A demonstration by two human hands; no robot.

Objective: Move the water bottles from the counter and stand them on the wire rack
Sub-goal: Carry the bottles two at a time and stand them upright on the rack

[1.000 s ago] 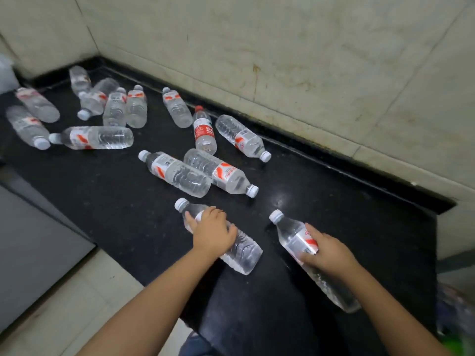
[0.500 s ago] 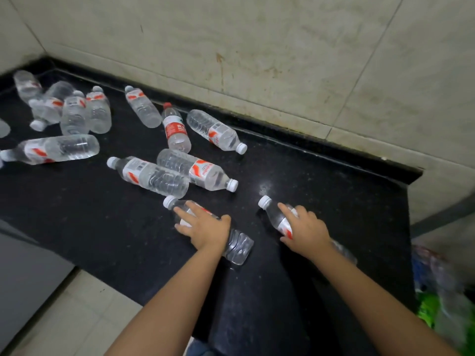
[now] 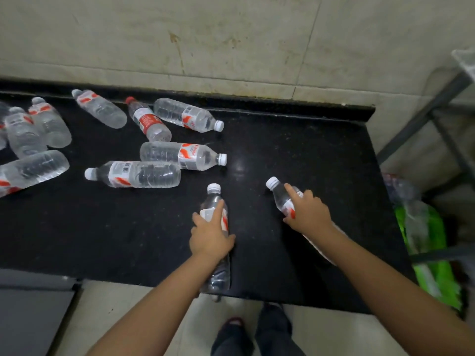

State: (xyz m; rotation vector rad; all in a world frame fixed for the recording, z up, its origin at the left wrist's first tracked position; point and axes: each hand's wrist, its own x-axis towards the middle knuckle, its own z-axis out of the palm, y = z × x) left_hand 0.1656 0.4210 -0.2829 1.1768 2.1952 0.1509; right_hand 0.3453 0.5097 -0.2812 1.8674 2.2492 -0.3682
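I'm seeing a stained beige tiled wall [image 3: 231, 34] running behind, pale floor tiles [image 3: 123, 314] lying below, a grey cabinet front [image 3: 28, 312] sitting lower left, something bright green [image 3: 437, 265] showing far right.

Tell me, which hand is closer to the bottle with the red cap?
Left. The left hand, gripping a bottle, is below and right of the red-capped bottle; the right hand is farther right.

Two bottles are lying near the counter's [image 3: 295, 150] near edge: one [image 3: 214, 201] under the left hand [image 3: 209, 237], another [image 3: 281, 196] to its right under the right hand [image 3: 308, 214]. More bottles [image 3: 144, 173] are lying scattered farther left, toward the far wall [image 3: 231, 34]. The wire rack [image 3: 437, 104] is standing right of the counter.
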